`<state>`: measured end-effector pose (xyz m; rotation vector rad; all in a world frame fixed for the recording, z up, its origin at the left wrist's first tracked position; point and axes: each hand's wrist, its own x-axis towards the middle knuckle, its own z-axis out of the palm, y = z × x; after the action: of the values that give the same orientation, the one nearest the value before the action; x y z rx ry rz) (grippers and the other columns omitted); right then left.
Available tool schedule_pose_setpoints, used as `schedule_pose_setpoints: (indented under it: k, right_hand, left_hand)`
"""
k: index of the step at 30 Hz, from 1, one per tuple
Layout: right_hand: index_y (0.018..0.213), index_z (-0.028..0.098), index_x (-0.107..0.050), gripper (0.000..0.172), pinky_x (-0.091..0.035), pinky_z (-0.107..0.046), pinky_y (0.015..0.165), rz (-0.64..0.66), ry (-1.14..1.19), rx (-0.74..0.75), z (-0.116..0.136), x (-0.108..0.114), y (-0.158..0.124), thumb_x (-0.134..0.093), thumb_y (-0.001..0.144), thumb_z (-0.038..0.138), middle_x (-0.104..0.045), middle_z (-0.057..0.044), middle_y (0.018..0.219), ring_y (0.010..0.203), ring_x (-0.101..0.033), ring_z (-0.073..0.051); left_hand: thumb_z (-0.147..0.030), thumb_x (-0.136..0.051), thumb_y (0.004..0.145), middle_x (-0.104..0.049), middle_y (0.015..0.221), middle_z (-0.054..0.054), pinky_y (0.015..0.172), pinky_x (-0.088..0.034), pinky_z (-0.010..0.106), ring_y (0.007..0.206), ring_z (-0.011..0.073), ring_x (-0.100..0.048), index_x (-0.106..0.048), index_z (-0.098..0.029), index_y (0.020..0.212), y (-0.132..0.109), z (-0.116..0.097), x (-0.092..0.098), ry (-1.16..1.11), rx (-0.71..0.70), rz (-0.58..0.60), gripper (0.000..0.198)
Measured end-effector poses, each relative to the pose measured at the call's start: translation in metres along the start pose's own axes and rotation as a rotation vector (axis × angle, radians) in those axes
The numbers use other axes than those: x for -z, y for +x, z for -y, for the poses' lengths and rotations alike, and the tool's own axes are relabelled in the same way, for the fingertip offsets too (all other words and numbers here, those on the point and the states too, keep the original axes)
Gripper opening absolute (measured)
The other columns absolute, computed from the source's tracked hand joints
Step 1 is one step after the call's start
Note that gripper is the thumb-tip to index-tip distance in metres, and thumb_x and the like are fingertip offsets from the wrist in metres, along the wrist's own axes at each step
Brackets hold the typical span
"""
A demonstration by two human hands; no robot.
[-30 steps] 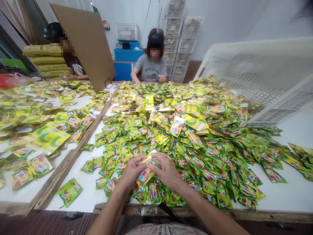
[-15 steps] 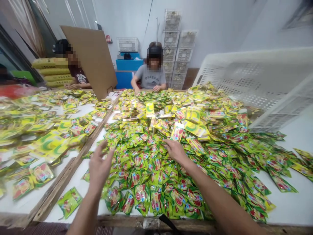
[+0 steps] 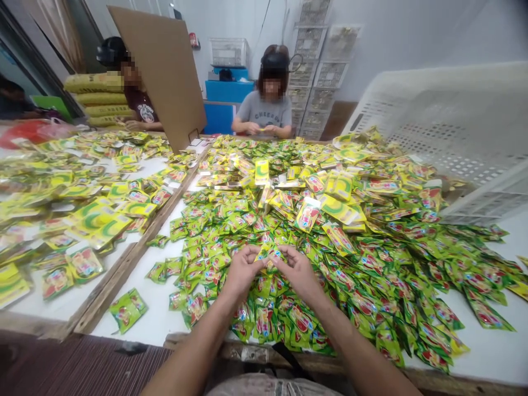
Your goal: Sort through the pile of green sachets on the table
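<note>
Over the pile, my left hand (image 3: 242,270) and my right hand (image 3: 298,269) meet, fingers closed on a small green and yellow snack packet (image 3: 270,253). Each hand pinches one side of it, thumbs near its middle; the fingertips cover part of it. Beneath and around them lies a thick heap of green packets (image 3: 297,322) with red fruit pictures. Behind the heap are flat yellow and green boxes (image 3: 262,171), some stacked and tilted. One green packet (image 3: 127,309) lies apart on the white tabletop to the left.
A wooden strip (image 3: 140,247) divides the table; more yellow boxes (image 3: 93,223) cover its left side. A white plastic crate (image 3: 445,137) leans at the right. Across the table, a person (image 3: 264,113) handles something small; another sits behind a cardboard panel (image 3: 165,77).
My left hand has moved right from beside the heap, open before, to meet my right hand. Both now grip a packet. The person opposite has brought both hands together.
</note>
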<state>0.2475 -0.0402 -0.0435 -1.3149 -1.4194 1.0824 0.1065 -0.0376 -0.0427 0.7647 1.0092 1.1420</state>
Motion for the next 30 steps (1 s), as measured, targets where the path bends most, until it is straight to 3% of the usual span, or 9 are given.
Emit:
schedule_pose_setpoints:
  k: [3, 6, 12, 16, 20, 23, 25, 28, 30]
  right_hand:
    - [0.077, 0.019, -0.058, 0.017, -0.044, -0.030, 0.067, -0.105, -0.287, 0.233, 0.002, -0.003, -0.003, -0.056, 0.080, 0.036, -0.056, -0.004, 0.078, 0.072, -0.053, -0.018]
    - [0.076, 0.020, -0.056, 0.015, -0.042, -0.033, 0.076, -0.176, -0.354, 0.371, 0.008, -0.002, -0.006, -0.049, 0.085, 0.031, -0.056, -0.006, 0.082, 0.083, -0.053, -0.020]
    - [0.075, 0.021, -0.049, 0.020, -0.040, -0.025, 0.056, -0.168, -0.096, 0.117, 0.011, 0.005, -0.005, -0.054, 0.080, 0.039, -0.049, 0.001, 0.066, 0.060, -0.046, -0.014]
    - [0.076, 0.020, -0.053, 0.019, -0.042, -0.026, 0.060, -0.075, 0.004, 0.080, 0.005, 0.004, -0.002, -0.059, 0.075, 0.038, -0.052, 0.000, 0.070, 0.066, -0.051, -0.016]
    - [0.077, 0.019, -0.060, 0.018, -0.043, -0.029, 0.065, 0.004, -0.057, 0.066, 0.003, 0.001, -0.005, -0.060, 0.073, 0.037, -0.058, -0.003, 0.078, 0.073, -0.054, -0.018]
    - [0.079, 0.019, -0.059, 0.028, -0.043, -0.028, 0.061, 0.009, 0.025, -0.054, 0.006, 0.000, -0.007, -0.063, 0.070, 0.045, -0.056, -0.001, 0.072, 0.066, -0.053, -0.017]
    - [0.074, 0.019, -0.055, 0.032, -0.041, -0.026, 0.054, 0.005, 0.027, -0.111, 0.009, -0.002, -0.011, -0.067, 0.065, 0.047, -0.050, 0.002, 0.062, 0.058, -0.048, -0.015]
    - [0.065, 0.020, -0.049, 0.029, -0.037, -0.025, 0.051, -0.067, -0.115, 0.000, 0.016, -0.005, -0.019, -0.063, 0.072, 0.045, -0.044, 0.003, 0.058, 0.054, -0.043, -0.013]
    - [0.064, 0.021, -0.049, 0.027, -0.038, -0.027, 0.057, -0.146, -0.238, 0.162, 0.018, -0.005, -0.024, -0.056, 0.080, 0.041, -0.046, 0.001, 0.063, 0.059, -0.044, -0.015]
  left_hand:
    - [-0.030, -0.080, 0.052, -0.057, 0.052, -0.006, 0.048, -0.038, 0.016, 0.045, 0.0059, -0.049, -0.056, -0.016, 0.072, -0.007, 0.005, 0.000, -0.024, 0.034, -0.043, 0.034]
    - [-0.032, -0.079, 0.054, -0.062, 0.059, -0.003, 0.049, -0.041, 0.017, 0.049, 0.0071, -0.053, -0.058, -0.015, 0.078, -0.011, 0.006, 0.000, -0.038, 0.085, -0.039, 0.036]
    - [-0.032, -0.081, 0.049, -0.060, 0.059, -0.004, 0.051, -0.048, 0.020, 0.051, 0.0092, -0.056, -0.057, -0.016, 0.083, -0.009, 0.003, 0.004, -0.088, 0.111, -0.127, 0.045]
    - [-0.034, -0.078, 0.054, -0.060, 0.064, -0.004, 0.054, -0.049, 0.022, 0.055, 0.0094, -0.057, -0.055, -0.017, 0.084, -0.012, 0.005, 0.004, -0.129, 0.117, -0.087, 0.042]
    - [-0.035, -0.079, 0.054, -0.057, 0.060, -0.003, 0.055, -0.045, 0.021, 0.057, 0.0108, -0.055, -0.056, -0.015, 0.075, -0.015, 0.010, 0.003, -0.031, 0.021, -0.030, 0.037]
    - [-0.034, -0.079, 0.054, -0.051, 0.054, -0.006, 0.053, -0.039, 0.020, 0.054, 0.0093, -0.050, -0.053, -0.016, 0.069, -0.014, 0.011, 0.003, 0.020, -0.070, -0.086, 0.035]
    - [-0.034, -0.078, 0.055, -0.039, 0.049, -0.009, 0.048, -0.031, 0.018, 0.047, 0.0059, -0.039, -0.048, -0.017, 0.061, -0.013, 0.011, 0.002, 0.060, -0.133, -0.160, 0.036]
    - [-0.033, -0.078, 0.056, -0.024, 0.047, -0.011, 0.044, -0.020, 0.019, 0.043, 0.0037, -0.022, -0.039, -0.018, 0.054, -0.011, 0.010, 0.000, 0.115, -0.165, -0.183, 0.043]
    - [-0.034, -0.078, 0.056, -0.025, 0.047, -0.011, 0.044, -0.022, 0.019, 0.043, 0.0035, -0.022, -0.041, -0.017, 0.056, -0.010, 0.009, -0.001, 0.087, -0.142, -0.120, 0.041]
